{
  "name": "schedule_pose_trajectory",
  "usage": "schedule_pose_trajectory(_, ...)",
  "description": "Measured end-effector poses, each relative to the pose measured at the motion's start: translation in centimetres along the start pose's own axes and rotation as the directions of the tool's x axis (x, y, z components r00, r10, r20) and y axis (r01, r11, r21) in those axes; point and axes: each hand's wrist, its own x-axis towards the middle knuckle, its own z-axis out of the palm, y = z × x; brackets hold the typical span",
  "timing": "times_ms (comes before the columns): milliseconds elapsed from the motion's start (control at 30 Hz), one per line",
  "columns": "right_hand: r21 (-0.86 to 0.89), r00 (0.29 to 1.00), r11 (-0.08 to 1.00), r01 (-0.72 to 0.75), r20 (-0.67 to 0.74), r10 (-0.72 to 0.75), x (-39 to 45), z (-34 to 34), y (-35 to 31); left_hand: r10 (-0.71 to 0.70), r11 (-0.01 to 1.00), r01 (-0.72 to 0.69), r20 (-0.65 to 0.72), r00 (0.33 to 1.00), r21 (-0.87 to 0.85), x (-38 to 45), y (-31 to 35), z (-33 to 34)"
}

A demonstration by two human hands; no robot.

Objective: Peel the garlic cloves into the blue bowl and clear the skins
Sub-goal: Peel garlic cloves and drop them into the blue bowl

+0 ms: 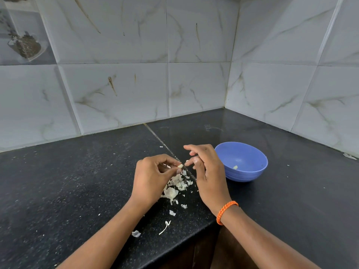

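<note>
My left hand (153,177) pinches a small pale garlic clove (180,166) between thumb and fingertips, above the black counter. My right hand (206,171) hovers just to the right of the clove, fingers spread and loosely extended, holding nothing. A pile of papery garlic skins (175,188) lies on the counter under and between my hands. The blue bowl (250,171) stands upright to the right of my right hand, with one peeled clove (235,167) inside it.
Loose skin scraps (136,233) and a thin stem piece (165,227) lie near the counter's front edge (174,247). Tiled walls meet in a corner behind the bowl. A clear jar (25,45) with dark contents shows at the upper left.
</note>
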Motion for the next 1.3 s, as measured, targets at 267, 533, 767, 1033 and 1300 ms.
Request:
schedule_pose_trajectory(267, 0.056, 0.995, 0.996, -0.073, 0.077, 0.069, 0.0, -0.1, -0.3, -0.041, 0.993, 0.042, 0.012, 0.999, -0.107, 0.0, 0.1, -0.2)
schedule_pose_trajectory(533, 0.123, 0.994, 0.988, -0.088, 0.067, 0.081, 0.4, -0.3, -0.7, -0.008, 0.989, 0.012, 0.031, 0.999, -0.145, 0.0, 0.2, -0.1)
schedule_pose_trajectory(767, 0.007, 1.0, 1.0, -0.004, 0.016, 0.003, 2.0, -2.1, -1.5, 0.053, 0.987, -0.048, 0.026, 0.998, -0.153, 0.1, 0.1, -0.2)
schedule_pose_trajectory(1033, -0.214, 0.971, 0.948, -0.236, -0.077, 0.225, 4.8, -7.2, 2.8, 0.115, 0.981, -0.121, 0.044, 0.992, 0.151, 1.3, -1.8, -1.1)
schedule_pose_trajectory(1300, -0.386, 0.962, 0.89, -0.242, 0.022, 0.272, 4.9, -9.1, 3.0, 0.041, 0.967, -0.085, 0.184, 0.982, 0.241, 2.8, -4.0, -3.0)
